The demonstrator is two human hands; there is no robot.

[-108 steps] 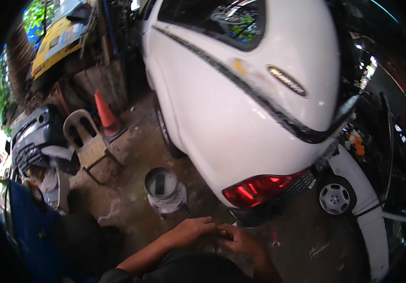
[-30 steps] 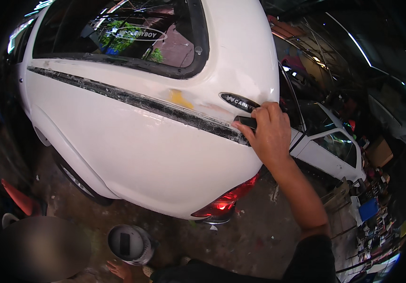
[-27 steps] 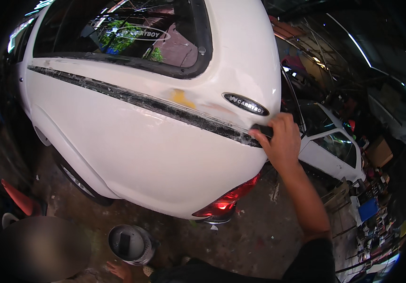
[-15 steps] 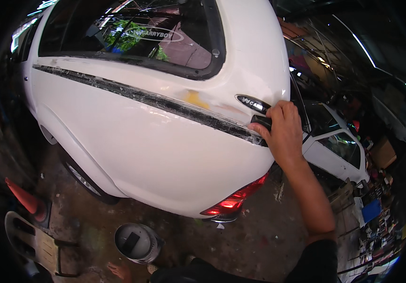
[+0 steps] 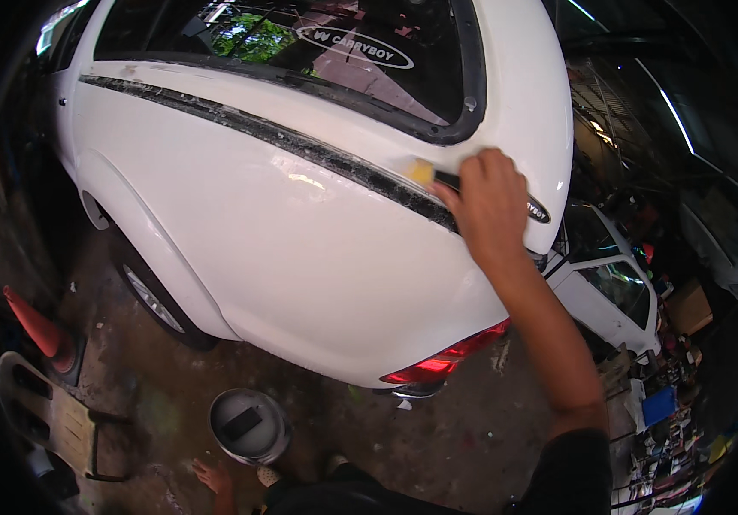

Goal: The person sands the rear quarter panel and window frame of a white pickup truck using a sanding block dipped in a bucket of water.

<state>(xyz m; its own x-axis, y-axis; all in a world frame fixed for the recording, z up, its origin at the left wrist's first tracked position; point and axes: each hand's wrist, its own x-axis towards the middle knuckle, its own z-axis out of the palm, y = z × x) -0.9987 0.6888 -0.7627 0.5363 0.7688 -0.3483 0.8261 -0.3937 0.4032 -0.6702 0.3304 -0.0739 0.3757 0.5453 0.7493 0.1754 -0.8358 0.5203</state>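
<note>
My right hand (image 5: 491,204) is wrapped round a black sanding block (image 5: 446,179), pressing it to the white canopy of a vehicle (image 5: 317,257). Just left of the block shows a yellow filler patch (image 5: 420,172). A scuffed black strip (image 5: 275,137) runs along the panel below them. Much of the block is hidden by my fingers. Low in the view, my left hand (image 5: 211,475) hangs with fingers spread and nothing in it, beside a grey bucket (image 5: 276,433). A dark rectangular block (image 5: 242,422) lies over the bucket's opening.
A plastic chair (image 5: 69,429) and an orange cone (image 5: 43,330) stand at the left. The vehicle's wheel (image 5: 154,296) and red tail light (image 5: 446,354) are near the floor. Right of it are another white car (image 5: 613,300) and cluttered shelves (image 5: 674,446).
My right hand has slid the black block leftward along the panel, from beside the oval badge to the yellow patch. The view has shifted, and more of my left hand shows.
</note>
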